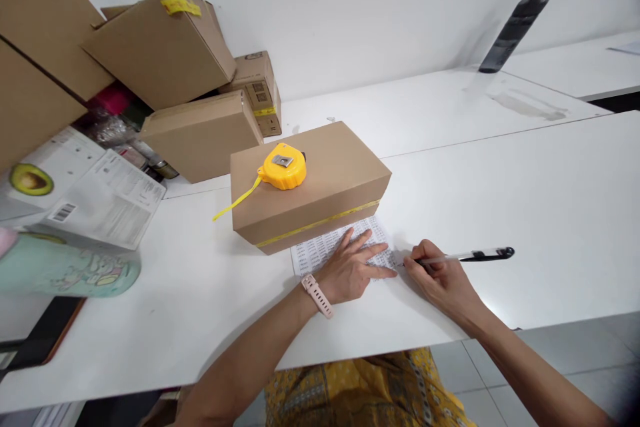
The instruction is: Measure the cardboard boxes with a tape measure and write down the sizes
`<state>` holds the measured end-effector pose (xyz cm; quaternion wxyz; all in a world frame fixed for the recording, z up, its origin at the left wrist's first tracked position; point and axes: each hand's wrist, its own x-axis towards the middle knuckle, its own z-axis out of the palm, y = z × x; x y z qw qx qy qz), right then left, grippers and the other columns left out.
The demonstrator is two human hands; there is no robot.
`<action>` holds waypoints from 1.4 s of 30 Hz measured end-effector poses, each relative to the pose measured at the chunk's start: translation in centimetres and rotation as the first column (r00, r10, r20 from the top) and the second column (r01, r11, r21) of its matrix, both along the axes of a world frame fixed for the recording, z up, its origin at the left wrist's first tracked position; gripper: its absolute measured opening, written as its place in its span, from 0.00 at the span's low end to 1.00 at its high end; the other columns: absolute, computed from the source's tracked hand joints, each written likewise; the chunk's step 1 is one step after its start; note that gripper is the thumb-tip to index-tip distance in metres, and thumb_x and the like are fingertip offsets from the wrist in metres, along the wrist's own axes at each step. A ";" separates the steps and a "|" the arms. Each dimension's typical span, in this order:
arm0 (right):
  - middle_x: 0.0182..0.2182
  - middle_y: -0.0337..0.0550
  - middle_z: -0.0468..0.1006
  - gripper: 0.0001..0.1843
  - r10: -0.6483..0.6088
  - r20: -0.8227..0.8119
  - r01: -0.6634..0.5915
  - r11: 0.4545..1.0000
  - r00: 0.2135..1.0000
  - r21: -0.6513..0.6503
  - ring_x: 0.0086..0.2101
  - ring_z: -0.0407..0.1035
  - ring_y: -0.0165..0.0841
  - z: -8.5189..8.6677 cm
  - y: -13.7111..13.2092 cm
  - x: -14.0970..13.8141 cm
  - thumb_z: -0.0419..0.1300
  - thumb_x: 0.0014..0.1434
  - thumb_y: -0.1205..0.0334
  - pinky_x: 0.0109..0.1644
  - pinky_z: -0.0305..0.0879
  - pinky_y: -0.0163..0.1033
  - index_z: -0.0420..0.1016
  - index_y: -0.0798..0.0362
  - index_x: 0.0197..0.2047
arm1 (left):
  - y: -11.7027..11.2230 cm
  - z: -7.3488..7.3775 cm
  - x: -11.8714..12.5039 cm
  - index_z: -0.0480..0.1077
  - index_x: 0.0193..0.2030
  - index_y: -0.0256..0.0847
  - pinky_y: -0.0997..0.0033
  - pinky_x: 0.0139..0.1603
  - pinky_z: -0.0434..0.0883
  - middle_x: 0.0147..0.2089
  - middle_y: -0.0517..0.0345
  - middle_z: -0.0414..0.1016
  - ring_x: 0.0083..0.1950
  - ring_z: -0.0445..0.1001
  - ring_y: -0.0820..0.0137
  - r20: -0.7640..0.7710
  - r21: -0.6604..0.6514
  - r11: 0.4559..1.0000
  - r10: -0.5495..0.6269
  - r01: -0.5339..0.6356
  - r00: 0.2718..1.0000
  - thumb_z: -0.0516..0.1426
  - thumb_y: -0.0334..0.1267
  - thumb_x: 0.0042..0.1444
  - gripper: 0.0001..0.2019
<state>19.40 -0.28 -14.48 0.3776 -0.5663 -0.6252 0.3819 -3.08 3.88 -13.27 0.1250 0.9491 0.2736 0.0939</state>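
- Table (550, 200): room right of pen (463, 257); front edge (380, 348) near right hand (443, 283).
- Pen: at right edge of paper (311, 255), tip left, axis crosswise.
- Right hand: fingers pinching pen.
- Left hand (350, 273): fingers splayed on paper.

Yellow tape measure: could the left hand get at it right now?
Probably yes: the tape measure lies uncovered on the cardboard box; the left hand, spread on the sheet, would need to lift over the box's near edge.
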 end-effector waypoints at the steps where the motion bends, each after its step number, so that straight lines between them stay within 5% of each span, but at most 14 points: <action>1: 0.22 0.33 0.59 0.17 0.005 -0.002 -0.005 1.000 1.000 -0.004 0.23 0.52 0.28 -0.1 0.0 0.0 0.57 0.65 0.49 0.24 0.50 0.35 0.62 0.49 0.29 | 0.0 0.0 0.0 0.76 0.58 0.57 0.34 0.71 0.53 0.69 0.54 0.67 0.74 0.56 0.47 0.001 0.000 1.000 0.000 0.000 1.000 0.51 0.24 0.63 0.25; 22: 0.20 0.33 0.61 0.18 -0.026 0.082 0.025 0.999 0.996 0.025 0.21 0.54 0.28 -0.5 0.0 0.3 0.56 0.65 0.46 0.22 0.51 0.35 0.63 0.48 0.29 | 0.0 -0.5 0.0 0.75 0.58 0.58 0.35 0.71 0.54 0.69 0.55 0.67 0.74 0.56 0.49 0.016 0.021 1.000 0.000 -0.001 1.000 0.52 0.24 0.62 0.26; 28: 0.29 0.41 0.77 0.12 -0.202 0.066 0.197 0.977 0.977 0.079 0.27 0.69 0.33 -0.1 0.0 0.1 0.56 0.66 0.48 0.29 0.64 0.37 0.69 0.47 0.40 | 0.0 -0.5 -0.1 0.75 0.58 0.58 0.35 0.71 0.53 0.69 0.54 0.67 0.74 0.55 0.48 0.027 0.018 1.000 -0.004 0.003 1.000 0.51 0.24 0.63 0.25; 31: 0.43 0.47 0.81 0.12 -0.278 0.229 0.224 0.946 0.933 0.235 0.41 0.76 0.41 0.0 0.3 0.3 0.51 0.68 0.57 0.42 0.70 0.43 0.71 0.47 0.51 | 0.1 -0.4 -0.1 0.76 0.58 0.58 0.35 0.71 0.53 0.69 0.54 0.67 0.75 0.55 0.50 0.015 0.006 1.000 -0.003 0.003 1.000 0.52 0.23 0.62 0.26; 35: 0.60 0.48 0.75 0.30 -0.268 0.565 0.040 0.923 0.781 0.383 0.62 0.64 0.47 -0.9 0.8 0.6 0.45 0.61 0.74 0.56 0.66 0.52 0.65 0.47 0.64 | 0.1 -0.3 0.0 0.77 0.56 0.57 0.35 0.71 0.54 0.69 0.54 0.67 0.74 0.56 0.50 0.023 -0.007 1.000 0.010 -0.009 1.000 0.53 0.24 0.61 0.25; 39: 0.60 0.52 0.76 0.32 -0.365 0.739 0.017 0.902 0.567 0.432 0.65 0.60 0.49 -2.1 1.3 0.2 0.48 0.60 0.76 0.61 0.60 0.55 0.62 0.51 0.67 | 0.1 -0.5 0.0 0.77 0.56 0.56 0.37 0.71 0.54 0.69 0.55 0.68 0.75 0.56 0.52 0.030 -0.007 1.000 0.025 -0.025 0.999 0.54 0.23 0.60 0.25; 42: 0.59 0.51 0.77 0.30 -0.403 0.755 0.017 0.887 0.518 0.461 0.63 0.64 0.47 -2.6 1.5 0.0 0.46 0.63 0.75 0.62 0.60 0.53 0.64 0.52 0.66 | 0.0 -0.6 0.0 0.77 0.55 0.56 0.38 0.72 0.54 0.69 0.57 0.68 0.75 0.56 0.54 0.033 -0.004 0.999 0.034 -0.034 0.999 0.54 0.22 0.59 0.25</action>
